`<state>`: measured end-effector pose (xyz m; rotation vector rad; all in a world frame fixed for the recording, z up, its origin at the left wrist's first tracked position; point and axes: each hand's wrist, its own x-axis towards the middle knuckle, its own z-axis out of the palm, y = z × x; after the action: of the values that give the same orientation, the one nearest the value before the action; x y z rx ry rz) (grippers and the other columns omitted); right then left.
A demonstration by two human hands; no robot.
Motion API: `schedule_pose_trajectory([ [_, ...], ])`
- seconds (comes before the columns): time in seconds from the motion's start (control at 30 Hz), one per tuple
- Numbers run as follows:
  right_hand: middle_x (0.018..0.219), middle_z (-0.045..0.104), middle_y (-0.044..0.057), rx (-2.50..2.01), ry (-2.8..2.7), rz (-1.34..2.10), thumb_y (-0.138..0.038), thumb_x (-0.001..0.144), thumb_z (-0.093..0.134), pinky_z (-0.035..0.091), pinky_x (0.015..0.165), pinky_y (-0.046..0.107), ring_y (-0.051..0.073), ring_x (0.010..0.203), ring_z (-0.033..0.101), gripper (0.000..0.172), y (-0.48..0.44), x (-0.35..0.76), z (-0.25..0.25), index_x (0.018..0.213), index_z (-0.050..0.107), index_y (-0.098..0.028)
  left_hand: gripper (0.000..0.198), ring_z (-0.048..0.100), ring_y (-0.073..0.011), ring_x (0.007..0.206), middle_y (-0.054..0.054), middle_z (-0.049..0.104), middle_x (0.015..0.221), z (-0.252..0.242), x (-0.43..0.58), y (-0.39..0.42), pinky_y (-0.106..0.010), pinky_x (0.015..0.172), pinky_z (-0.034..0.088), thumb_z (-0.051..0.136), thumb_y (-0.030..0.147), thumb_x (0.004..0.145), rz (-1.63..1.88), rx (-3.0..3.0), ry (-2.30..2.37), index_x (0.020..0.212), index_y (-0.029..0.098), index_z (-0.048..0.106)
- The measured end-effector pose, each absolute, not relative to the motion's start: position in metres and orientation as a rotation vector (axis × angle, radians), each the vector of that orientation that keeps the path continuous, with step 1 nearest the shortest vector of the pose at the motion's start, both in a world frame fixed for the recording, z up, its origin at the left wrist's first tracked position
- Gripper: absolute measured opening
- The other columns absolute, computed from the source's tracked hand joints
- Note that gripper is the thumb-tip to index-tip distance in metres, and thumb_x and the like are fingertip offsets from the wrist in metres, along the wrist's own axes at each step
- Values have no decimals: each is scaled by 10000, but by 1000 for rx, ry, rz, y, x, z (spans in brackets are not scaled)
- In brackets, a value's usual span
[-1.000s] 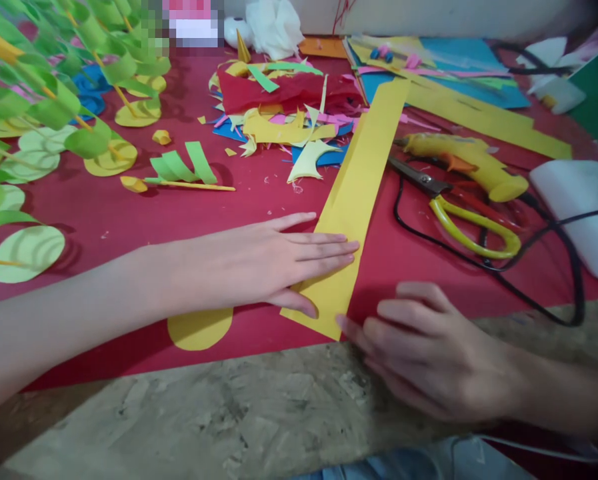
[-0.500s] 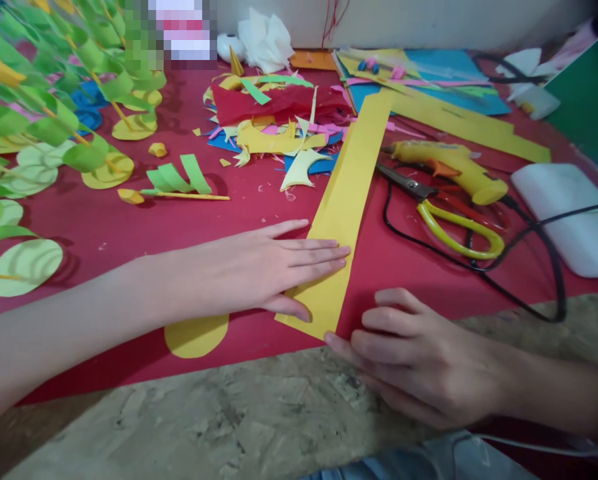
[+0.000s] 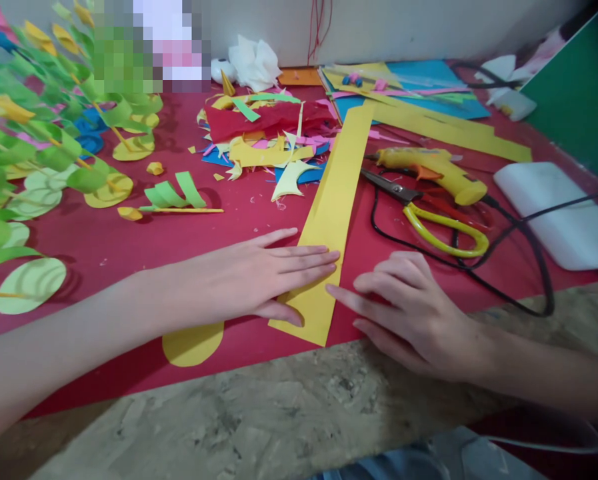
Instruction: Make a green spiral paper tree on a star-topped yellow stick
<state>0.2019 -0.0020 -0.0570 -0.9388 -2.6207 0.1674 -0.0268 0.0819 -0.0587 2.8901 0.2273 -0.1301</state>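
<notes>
My left hand (image 3: 279,277) lies flat with its fingers spread across a long folded strip of yellow paper (image 3: 346,180), pressing it on the red table covering. At the strip's right edge, one outstretched fingertip of my right hand (image 3: 409,313) touches the paper. Its other fingers are partly curled, and it grips nothing. Under my left forearm, a yellow paper disc (image 3: 193,347) is partly hidden. Scissors (image 3: 429,213) with yellow handles rest to the right of the strip, beside a yellow glue gun (image 3: 433,167).
Green paper plants on disc bases (image 3: 31,285) crowd the left. A curled green leaf on a yellow stick (image 3: 179,193) lies nearby. Paper scraps (image 3: 269,150) are heaped at the back. A white block (image 3: 553,213) and a black cable (image 3: 519,303) occupy the right.
My right fingertip has moved up from the strip's near corner along its right edge. My left hand stays flat on the paper. The camera view has shifted slightly.
</notes>
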Motion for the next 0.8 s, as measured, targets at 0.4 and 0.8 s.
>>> schedule_pose_trajectory([
  [0.4, 833, 615, 0, -636, -2778, 443, -262, 872, 431, 274, 789, 382, 156, 783, 456, 313, -20, 195, -53, 1143, 536, -144, 648, 137, -125, 1331, -26, 182, 1449, -58, -25, 83, -291, 1089, -22, 362, 500, 870, -152, 2898, 231, 1382, 167, 144],
  [0.8, 831, 584, 28, -794, -2717, 424, -241, 884, 411, 275, 777, 367, 172, 792, 431, 279, -15, 197, -55, 1110, 550, -155, 674, 218, -114, 1309, -23, 268, 1416, -60, -42, 50, -253, 1085, -25, 350, 537, 852, -109, 2854, 262, 1381, 171, 150],
])
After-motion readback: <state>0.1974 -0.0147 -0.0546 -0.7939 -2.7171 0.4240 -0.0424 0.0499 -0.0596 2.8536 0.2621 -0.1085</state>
